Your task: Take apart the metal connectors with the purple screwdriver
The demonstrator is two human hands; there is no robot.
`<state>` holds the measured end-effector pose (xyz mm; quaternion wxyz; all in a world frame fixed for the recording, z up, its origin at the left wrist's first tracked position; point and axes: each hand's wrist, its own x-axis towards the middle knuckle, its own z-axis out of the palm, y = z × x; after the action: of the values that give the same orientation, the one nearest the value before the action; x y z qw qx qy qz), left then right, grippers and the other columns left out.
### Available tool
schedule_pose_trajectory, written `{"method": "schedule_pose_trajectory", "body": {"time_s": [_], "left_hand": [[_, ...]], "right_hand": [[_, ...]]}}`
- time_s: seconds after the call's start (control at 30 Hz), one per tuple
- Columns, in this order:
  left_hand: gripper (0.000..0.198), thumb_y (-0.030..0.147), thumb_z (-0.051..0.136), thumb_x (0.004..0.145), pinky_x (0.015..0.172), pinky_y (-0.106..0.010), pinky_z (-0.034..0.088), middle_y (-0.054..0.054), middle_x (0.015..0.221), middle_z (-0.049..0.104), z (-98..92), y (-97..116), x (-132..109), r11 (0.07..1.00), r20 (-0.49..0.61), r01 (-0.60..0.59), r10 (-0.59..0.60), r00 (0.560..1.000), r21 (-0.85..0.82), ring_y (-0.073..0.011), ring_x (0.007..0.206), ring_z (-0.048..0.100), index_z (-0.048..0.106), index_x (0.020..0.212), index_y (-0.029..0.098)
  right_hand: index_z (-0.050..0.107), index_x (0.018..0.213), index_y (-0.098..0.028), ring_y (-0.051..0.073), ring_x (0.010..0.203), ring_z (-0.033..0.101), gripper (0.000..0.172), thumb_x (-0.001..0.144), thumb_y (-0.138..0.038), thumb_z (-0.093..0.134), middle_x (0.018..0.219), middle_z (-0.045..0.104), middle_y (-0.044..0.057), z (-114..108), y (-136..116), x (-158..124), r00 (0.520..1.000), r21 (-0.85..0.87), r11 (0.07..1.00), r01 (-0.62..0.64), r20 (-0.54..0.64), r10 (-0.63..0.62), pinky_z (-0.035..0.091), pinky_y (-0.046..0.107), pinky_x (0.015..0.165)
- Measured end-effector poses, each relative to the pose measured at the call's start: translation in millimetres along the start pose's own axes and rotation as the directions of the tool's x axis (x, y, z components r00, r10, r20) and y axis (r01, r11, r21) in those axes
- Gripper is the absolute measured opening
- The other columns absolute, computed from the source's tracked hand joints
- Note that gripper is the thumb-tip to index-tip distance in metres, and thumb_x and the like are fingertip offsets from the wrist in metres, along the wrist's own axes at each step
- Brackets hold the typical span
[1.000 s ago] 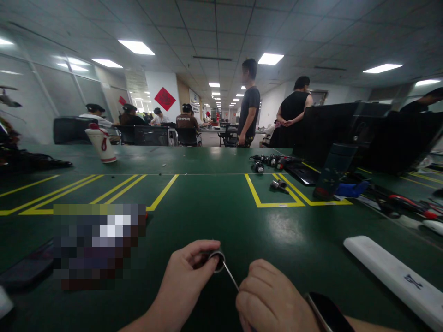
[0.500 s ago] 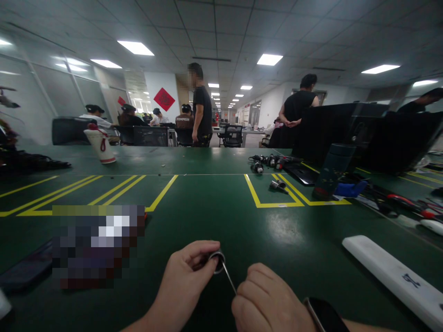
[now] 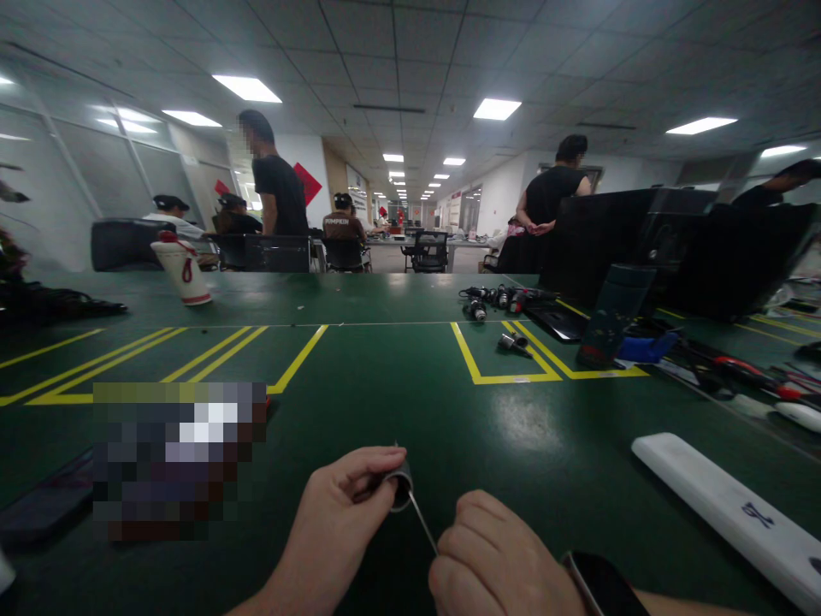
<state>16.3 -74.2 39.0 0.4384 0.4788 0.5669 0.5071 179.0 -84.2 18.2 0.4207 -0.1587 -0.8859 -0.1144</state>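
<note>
My left hand (image 3: 350,513) pinches a short hollow metal cylinder (image 3: 401,489) between thumb and fingers, its open end turned toward me. My right hand (image 3: 500,552) is closed round the near end of a thin metal rod (image 3: 423,524); its handle, if any, is hidden in the fist. The rod's far end reaches into the opening of the cylinder, and its tip is out of sight. Both hands are above the green table (image 3: 359,385) near its front edge. A dark watch (image 3: 599,582) is on my right wrist.
Small metal parts (image 3: 513,342) lie inside a yellow-taped area, with several more dark fittings (image 3: 478,308) behind. To the right are a dark bottle (image 3: 616,312) and a long white case (image 3: 724,513). A phone (image 3: 48,496) lies left; a white cup (image 3: 183,269) stands farther back.
The cylinder has tilted slightly in my left hand, with the rod still in its opening. A standing person in the background has moved left. My right hand is almost unmoved.
</note>
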Motion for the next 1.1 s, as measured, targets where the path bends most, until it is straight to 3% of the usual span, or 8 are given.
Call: {"method": "schedule_pose_trajectory", "body": {"time_s": [0.27,0.63,0.9,1.1], "left_hand": [[0.017,0.020,0.068,0.054,0.069,-0.028,0.058,-0.005,0.086,0.074,2.2,1.1,0.7,1.000,-0.017,0.017,-0.017,1.000,-0.016,-0.0225,0.079,0.069,0.074,0.070,0.018],[0.016,0.017,0.070,0.052,0.068,-0.027,0.058,-0.004,0.081,0.075,3.9,2.0,-2.1,0.999,-0.013,0.010,-0.010,1.000,-0.041,-0.0222,0.077,0.069,0.073,0.068,0.018],[0.016,0.017,0.071,0.050,0.066,-0.027,0.058,-0.005,0.082,0.074,3.2,4.4,-1.5,0.998,-0.025,0.017,-0.019,1.000,-0.053,-0.0221,0.075,0.069,0.074,0.066,0.018],[0.015,0.015,0.070,0.051,0.069,-0.027,0.058,-0.005,0.083,0.074,3.0,-0.9,-1.3,0.998,-0.022,-0.044,0.043,0.999,-0.050,-0.0228,0.081,0.069,0.074,0.064,0.020]], "right_hand": [[0.055,0.059,-0.013,0.012,0.050,0.040,0.040,0.090,-0.009,0.031,0.050,0.050,0.002,-1.6,0.7,-0.3,0.999,0.067,0.998,-0.020,0.036,0.018,0.029,0.027,0.048],[0.053,0.054,-0.014,0.013,0.047,0.037,0.040,0.087,-0.008,0.032,0.047,0.048,0.002,4.8,-0.7,1.0,0.999,-0.060,0.997,-0.043,0.008,0.043,0.026,0.028,0.045],[0.055,0.057,-0.012,0.012,0.048,0.038,0.040,0.088,-0.006,0.032,0.047,0.049,0.002,0.1,0.1,-1.1,1.000,0.042,0.999,-0.010,0.013,0.009,0.028,0.027,0.046],[0.053,0.053,-0.012,0.012,0.047,0.037,0.042,0.089,-0.009,0.032,0.046,0.048,0.003,3.4,0.2,-1.1,0.999,0.024,0.999,-0.042,-0.002,0.042,0.026,0.027,0.045]]}}
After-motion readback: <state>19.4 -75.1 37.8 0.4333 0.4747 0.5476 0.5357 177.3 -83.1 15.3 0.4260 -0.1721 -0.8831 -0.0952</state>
